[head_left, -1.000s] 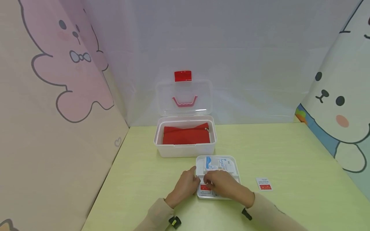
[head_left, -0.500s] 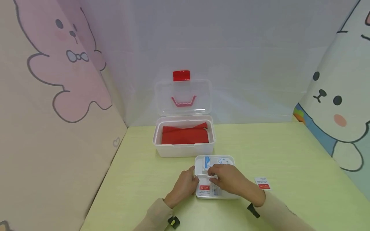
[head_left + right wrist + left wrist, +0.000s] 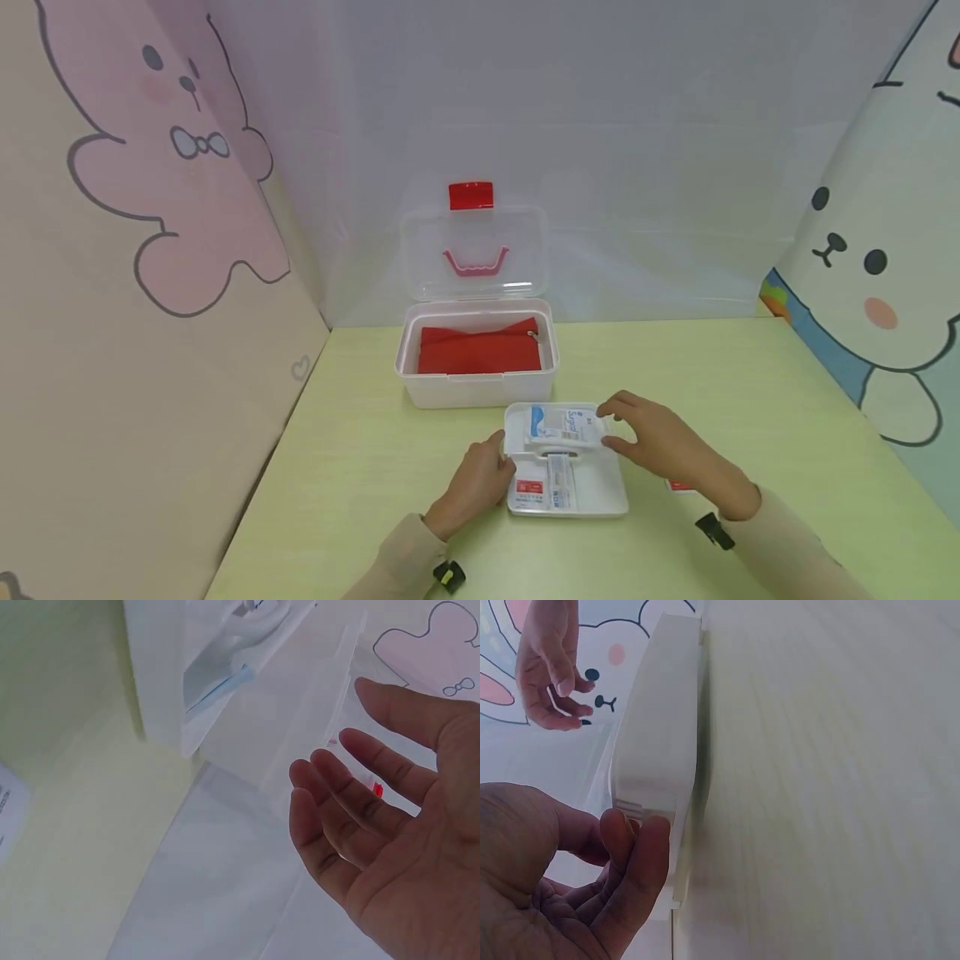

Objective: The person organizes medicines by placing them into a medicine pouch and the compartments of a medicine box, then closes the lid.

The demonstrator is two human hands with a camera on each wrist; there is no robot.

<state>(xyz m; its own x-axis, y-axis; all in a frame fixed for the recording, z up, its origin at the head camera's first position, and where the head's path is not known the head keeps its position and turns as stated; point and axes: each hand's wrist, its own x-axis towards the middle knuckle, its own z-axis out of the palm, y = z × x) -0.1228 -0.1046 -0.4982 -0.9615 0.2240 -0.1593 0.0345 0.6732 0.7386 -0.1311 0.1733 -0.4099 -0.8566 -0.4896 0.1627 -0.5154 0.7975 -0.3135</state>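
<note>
A shallow white plastic tray (image 3: 602,492) with a dividing bar lies on the table. Its far compartment holds a blue-and-white packet marked "Surgical" (image 3: 558,423). In the near one are a small red-and-white packet (image 3: 529,492) and a narrow printed sachet (image 3: 560,483). My left hand (image 3: 472,483) grips the tray's left edge; in the left wrist view its fingertips (image 3: 656,832) are at the tray wall (image 3: 656,712). My right hand (image 3: 660,442) hovers by the tray's far right corner, fingers loosely bent around nothing, as the right wrist view shows too.
Behind the tray stands a white box (image 3: 480,393), its clear lid (image 3: 423,250) raised, with a red zipped pouch (image 3: 480,354) inside. Another red-and-white packet (image 3: 679,486) lies right of the tray, partly hidden by my right forearm. Printed cloth surrounds the table (image 3: 337,417).
My right hand has lifted away from the tray's middle and moved right and back, uncovering the sachet and near compartment. The left hand has kept its place on the tray's edge.
</note>
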